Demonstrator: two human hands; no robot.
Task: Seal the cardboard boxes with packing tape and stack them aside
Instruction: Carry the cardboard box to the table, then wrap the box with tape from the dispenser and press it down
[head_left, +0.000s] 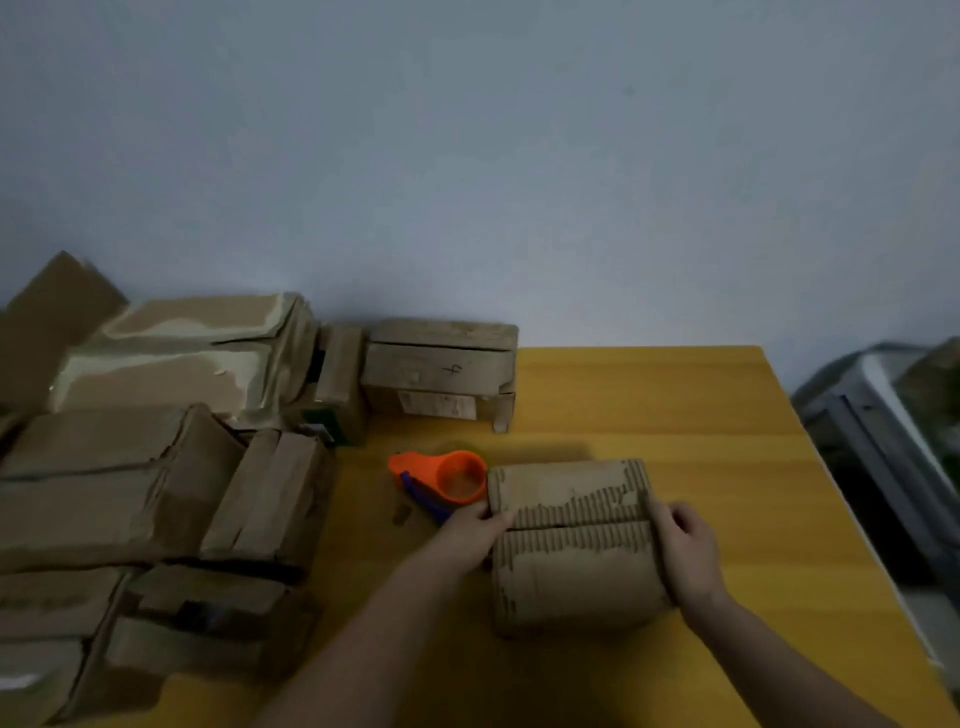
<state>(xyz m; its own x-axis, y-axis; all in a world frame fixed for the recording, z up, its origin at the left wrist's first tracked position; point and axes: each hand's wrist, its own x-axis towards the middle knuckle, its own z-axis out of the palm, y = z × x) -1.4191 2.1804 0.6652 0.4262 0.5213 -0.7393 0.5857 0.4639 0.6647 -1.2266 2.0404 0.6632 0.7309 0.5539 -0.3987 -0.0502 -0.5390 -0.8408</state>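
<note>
Centrally, near the table's (675, 395) front edge, a worn cardboard box (571, 545) with stripped, corrugated flaps closed sits gripped between my left hand (467, 535) and right hand (685, 551).

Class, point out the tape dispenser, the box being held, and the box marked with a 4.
tape dispenser (457, 478): head view, orange round body.
held box (571, 571): head view, top flap.
marked box (436, 369): head view, front face.
</note>
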